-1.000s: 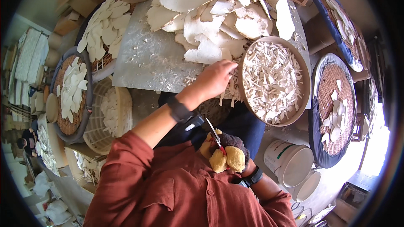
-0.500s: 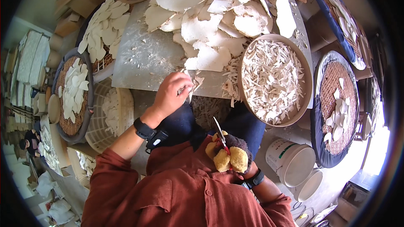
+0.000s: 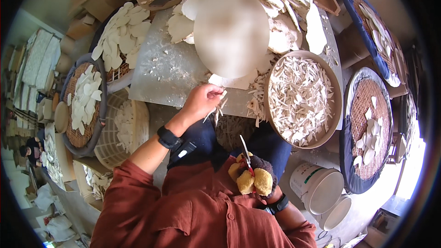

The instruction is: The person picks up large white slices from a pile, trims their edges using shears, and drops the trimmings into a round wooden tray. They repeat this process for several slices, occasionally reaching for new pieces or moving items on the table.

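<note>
My bare left hand [image 3: 202,100] is at the front edge of the grey table [image 3: 158,71], fingers pinched. Thin off-white slivers [image 3: 221,103] stick out at its fingertips and hang past the edge. Against my body, my right hand [image 3: 259,178] wears a dark glove with yellow padded fingers. It grips a pair of scissors [image 3: 246,152] with red handles, blades pointing up and away. Large thin off-white slices [image 3: 275,34] are heaped on the table. A blurred pale oval covers part of that heap.
A round tray of cut pieces [image 3: 301,98] overhangs the table's front right corner. Woven trays with slices stand at left [image 3: 82,103] and right [image 3: 367,128]. A plastic basket [image 3: 110,131] is left of my knees, white buckets [image 3: 317,186] at right.
My left hand has moved right and slightly down the view, with slivers now at its fingertips. The view has shifted slightly. My right hand still holds the scissors near my body.
</note>
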The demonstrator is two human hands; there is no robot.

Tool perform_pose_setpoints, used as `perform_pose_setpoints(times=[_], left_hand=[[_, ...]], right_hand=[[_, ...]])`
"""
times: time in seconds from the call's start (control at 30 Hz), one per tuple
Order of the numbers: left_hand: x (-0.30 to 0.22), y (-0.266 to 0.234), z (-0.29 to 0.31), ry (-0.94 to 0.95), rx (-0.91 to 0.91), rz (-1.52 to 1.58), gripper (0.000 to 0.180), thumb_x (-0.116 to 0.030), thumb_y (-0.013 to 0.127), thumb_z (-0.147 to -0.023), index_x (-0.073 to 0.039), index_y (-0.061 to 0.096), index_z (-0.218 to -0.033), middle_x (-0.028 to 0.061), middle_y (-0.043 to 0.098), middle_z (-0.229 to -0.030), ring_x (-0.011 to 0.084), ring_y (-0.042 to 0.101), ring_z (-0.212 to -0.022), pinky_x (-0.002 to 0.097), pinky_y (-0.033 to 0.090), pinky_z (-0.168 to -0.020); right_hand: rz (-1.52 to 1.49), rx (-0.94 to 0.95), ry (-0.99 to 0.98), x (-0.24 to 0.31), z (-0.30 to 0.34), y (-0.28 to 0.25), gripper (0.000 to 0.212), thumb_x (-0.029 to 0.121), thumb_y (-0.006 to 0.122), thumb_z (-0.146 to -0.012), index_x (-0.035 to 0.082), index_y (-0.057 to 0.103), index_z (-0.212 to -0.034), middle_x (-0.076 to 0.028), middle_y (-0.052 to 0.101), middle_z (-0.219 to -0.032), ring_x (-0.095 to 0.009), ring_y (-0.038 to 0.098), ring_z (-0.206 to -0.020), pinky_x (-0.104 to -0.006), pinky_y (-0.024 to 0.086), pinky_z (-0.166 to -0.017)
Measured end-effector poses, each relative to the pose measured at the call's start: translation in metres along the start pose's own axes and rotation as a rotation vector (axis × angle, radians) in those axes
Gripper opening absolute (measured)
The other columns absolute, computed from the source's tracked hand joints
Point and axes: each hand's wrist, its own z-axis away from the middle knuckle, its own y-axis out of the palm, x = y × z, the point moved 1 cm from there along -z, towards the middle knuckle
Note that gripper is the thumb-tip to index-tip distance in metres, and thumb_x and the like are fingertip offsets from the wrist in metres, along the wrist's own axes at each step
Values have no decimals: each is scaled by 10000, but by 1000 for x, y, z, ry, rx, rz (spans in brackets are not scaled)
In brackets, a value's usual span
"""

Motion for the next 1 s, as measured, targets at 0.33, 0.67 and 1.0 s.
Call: perform_pose_setpoints(times=[0.33,0.67,1.0], left_hand=[[-13,-12,34,-290,-6,974,198,-94,503,-898,30,575,-1034,118,635,-875,202,649,-789,283,539,-709],[-11,10,32,-260,274,398,160,-41,499,-860,45,595,-956,87,628,-792,128,617,-676,240,522,-597],[-15,6,11,-20,-140,234,315,-42,590,-822,-14,537,-1131,66,619,-960,93,580,-881,224,480,-734]], right_hand=[[-225,-25,149,-11,-7,7,201,129,631,-799,39,571,-967,-80,590,-970,-179,568,-910,-292,448,-809],[-322,-10,174,-13,2,11,233,164,660,-781,42,572,-960,-80,580,-970,-187,565,-913,-300,446,-819],[-479,-24,165,-17,9,7,249,47,620,-815,8,564,-1054,-28,600,-911,-89,564,-828,-214,464,-726]])
